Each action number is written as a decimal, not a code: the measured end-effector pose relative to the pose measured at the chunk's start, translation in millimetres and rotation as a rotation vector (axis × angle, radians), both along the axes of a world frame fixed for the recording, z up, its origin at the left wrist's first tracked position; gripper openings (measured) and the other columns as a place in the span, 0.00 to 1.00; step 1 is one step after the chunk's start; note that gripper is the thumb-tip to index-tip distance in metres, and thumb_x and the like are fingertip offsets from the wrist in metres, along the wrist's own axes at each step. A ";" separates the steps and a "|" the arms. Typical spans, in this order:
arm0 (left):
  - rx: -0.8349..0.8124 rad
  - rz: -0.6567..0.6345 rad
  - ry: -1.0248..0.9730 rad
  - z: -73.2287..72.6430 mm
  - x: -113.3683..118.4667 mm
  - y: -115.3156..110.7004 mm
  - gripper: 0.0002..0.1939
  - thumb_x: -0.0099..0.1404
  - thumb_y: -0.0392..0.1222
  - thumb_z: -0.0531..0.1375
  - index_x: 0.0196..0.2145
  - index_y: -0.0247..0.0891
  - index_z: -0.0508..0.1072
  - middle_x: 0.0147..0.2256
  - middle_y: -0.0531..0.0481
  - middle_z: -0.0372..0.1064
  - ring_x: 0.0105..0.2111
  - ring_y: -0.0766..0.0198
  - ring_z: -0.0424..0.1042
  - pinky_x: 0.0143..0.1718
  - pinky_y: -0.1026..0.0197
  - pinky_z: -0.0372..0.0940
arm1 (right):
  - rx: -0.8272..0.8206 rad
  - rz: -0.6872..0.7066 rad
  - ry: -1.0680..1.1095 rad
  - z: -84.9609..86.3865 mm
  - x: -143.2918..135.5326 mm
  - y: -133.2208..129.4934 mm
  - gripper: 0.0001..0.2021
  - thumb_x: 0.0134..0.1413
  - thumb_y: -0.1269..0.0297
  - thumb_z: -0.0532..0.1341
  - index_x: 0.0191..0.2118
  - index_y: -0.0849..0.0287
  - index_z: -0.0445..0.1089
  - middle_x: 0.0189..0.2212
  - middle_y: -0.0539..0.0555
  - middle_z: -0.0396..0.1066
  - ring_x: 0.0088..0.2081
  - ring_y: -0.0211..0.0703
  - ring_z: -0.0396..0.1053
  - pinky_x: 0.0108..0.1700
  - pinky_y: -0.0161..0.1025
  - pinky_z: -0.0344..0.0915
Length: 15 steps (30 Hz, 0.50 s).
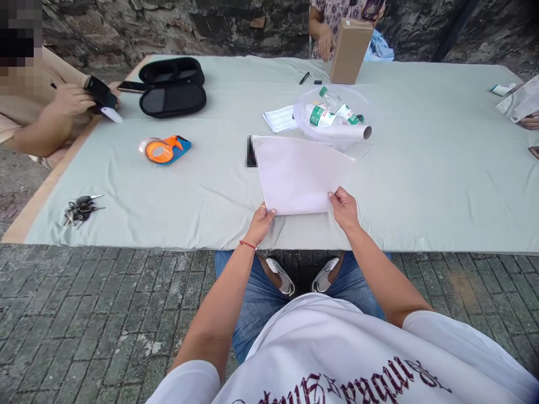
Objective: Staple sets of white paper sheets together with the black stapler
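Landmark: clear round plastic bowl (365,104), on the pale green cloth-covered table (442,140) as I stand at its near side. In bowl: clear plastic bottles with green-and-white labels (322,116). Before bowl, slightly left: white rectangular paper sheet (297,177). Behind: tall brown cardboard box (350,51). Left, just beside: printed white paper sheets (278,119). Farther left, slightly nearer me: orange-and-blue plastic tape dispenser (177,147). Left, slightly behind: black oval case (172,101). Far left, nearer me: bunch of metal keys (82,210).
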<state>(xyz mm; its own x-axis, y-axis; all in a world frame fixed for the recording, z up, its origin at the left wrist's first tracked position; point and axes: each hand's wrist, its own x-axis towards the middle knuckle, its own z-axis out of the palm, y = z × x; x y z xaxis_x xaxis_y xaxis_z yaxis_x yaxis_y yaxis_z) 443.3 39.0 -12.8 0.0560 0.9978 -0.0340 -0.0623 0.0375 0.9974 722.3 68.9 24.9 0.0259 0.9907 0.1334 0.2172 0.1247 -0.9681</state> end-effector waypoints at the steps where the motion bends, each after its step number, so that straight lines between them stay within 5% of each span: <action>1: -0.011 -0.002 0.003 1.9 0.1 -0.1 0.27 0.65 0.52 0.61 0.57 0.36 0.67 0.58 0.40 0.69 0.61 0.53 0.64 0.65 0.50 0.54 | 0.007 -0.017 0.020 0.7 -0.1 1.1 0.14 0.62 0.49 0.59 0.35 0.54 0.69 0.29 0.48 0.69 0.34 0.41 0.66 0.42 0.41 0.66; 6: -0.162 -0.022 -0.097 11.3 2.9 0.7 0.25 0.62 0.46 0.62 0.55 0.35 0.68 0.52 0.41 0.73 0.53 0.51 0.70 0.59 0.47 0.62 | -0.080 0.005 0.186 -2.2 -0.4 4.8 0.17 0.60 0.49 0.60 0.48 0.53 0.70 0.40 0.52 0.75 0.41 0.45 0.71 0.45 0.43 0.68; 15: -0.420 0.072 -0.235 -4.7 18.1 -10.9 0.26 0.58 0.46 0.65 0.52 0.37 0.67 0.49 0.43 0.75 0.52 0.52 0.71 0.56 0.49 0.63 | -0.457 -0.070 0.258 -36.6 -9.5 -8.7 0.17 0.56 0.50 0.62 0.48 0.52 0.66 0.48 0.55 0.75 0.46 0.49 0.74 0.50 0.50 0.72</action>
